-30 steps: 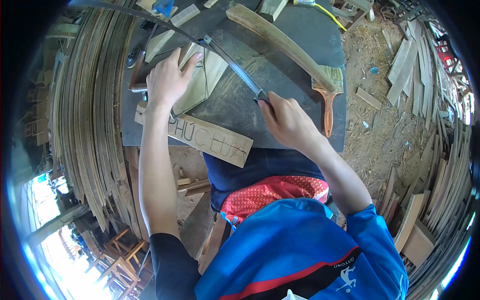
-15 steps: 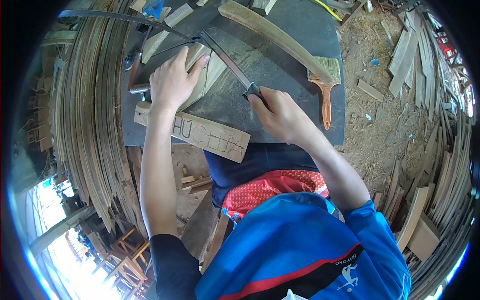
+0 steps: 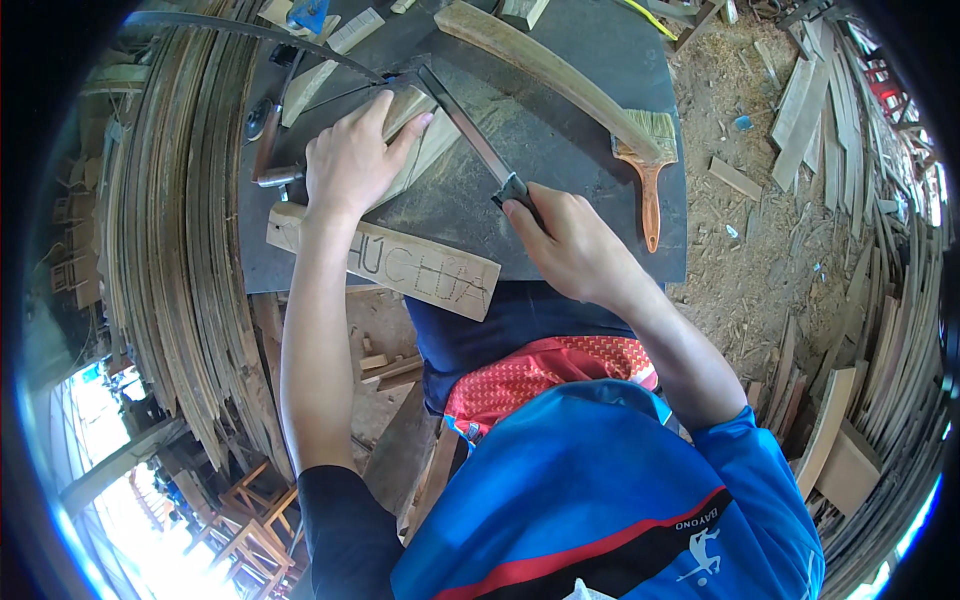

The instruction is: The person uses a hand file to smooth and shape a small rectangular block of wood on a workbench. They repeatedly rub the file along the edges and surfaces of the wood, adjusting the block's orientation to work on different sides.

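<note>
My left hand (image 3: 352, 160) is closed over a wooden block (image 3: 408, 110), its thumb along the block's right side. Under and beside the block lies a paler board (image 3: 425, 155), marked with a pencil line. My right hand (image 3: 570, 235) grips the dark handle of what looks like a narrow straight-bladed hand saw (image 3: 470, 135). Its blade slants up and left, with its tip beside the block's far end; whether it touches the wood I cannot tell. Nearer me, a plank with pencilled letters (image 3: 430, 275) lies partly beneath my left forearm and overhangs the table edge.
On the dark table (image 3: 560, 200) are a flat brush (image 3: 650, 185), a long wooden bar (image 3: 545, 70), a clamp (image 3: 275, 150) and wood offcuts. A curved toothed blade (image 3: 250, 32) reaches in from the far left. Stacked planks (image 3: 180, 230) line the left; scrap wood lies right.
The saw and my right hand have shifted slightly right and nearer me. My left hand stays on the block, its fingers slightly shifted. The view has moved a little.
</note>
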A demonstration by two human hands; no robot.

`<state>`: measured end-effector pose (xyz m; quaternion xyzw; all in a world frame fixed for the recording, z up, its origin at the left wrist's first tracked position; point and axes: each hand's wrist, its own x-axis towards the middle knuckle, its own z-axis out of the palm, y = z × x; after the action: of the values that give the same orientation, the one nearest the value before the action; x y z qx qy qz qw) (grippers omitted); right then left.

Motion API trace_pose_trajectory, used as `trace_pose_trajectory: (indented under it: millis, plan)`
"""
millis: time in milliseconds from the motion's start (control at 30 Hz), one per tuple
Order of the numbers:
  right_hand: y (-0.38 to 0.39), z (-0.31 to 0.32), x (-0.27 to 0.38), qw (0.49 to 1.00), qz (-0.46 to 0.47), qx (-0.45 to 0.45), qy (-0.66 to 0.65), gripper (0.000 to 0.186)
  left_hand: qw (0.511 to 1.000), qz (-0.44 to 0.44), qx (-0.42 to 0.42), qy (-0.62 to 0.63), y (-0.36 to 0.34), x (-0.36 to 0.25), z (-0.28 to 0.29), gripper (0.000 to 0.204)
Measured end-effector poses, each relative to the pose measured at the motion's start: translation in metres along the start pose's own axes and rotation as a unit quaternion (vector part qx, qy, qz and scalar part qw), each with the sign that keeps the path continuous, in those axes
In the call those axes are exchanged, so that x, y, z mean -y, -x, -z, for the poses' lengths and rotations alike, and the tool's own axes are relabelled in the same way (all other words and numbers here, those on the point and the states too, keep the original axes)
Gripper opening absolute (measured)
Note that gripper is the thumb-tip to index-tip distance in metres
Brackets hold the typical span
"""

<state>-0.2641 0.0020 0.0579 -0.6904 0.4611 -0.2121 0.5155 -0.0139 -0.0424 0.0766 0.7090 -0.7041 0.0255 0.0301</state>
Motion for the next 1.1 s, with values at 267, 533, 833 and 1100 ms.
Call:
trace_pose_trajectory:
  millis: [267,533,833,1100]
  plan:
    - [0.001,0.004,-0.008,0.999,-0.024,0.018,-0.024,0.038,1.0,-0.021,-0.013,0.013,0.001,0.0,-0.001,0.061]
    - [0.001,0.01,-0.005,0.99,-0.091,0.065,-0.088,0.042,1.0,-0.018,0.005,0.025,0.001,0.0,0.001,0.069]
    - [-0.002,0.005,-0.007,0.996,-0.061,0.037,-0.055,0.043,0.999,-0.03,-0.017,0.018,0.001,0.001,-0.003,0.064]
    - [-0.043,-0.016,0.019,0.997,-0.064,0.038,0.029,0.04,0.998,-0.054,-0.032,-0.008,0.008,-0.004,-0.004,0.06]
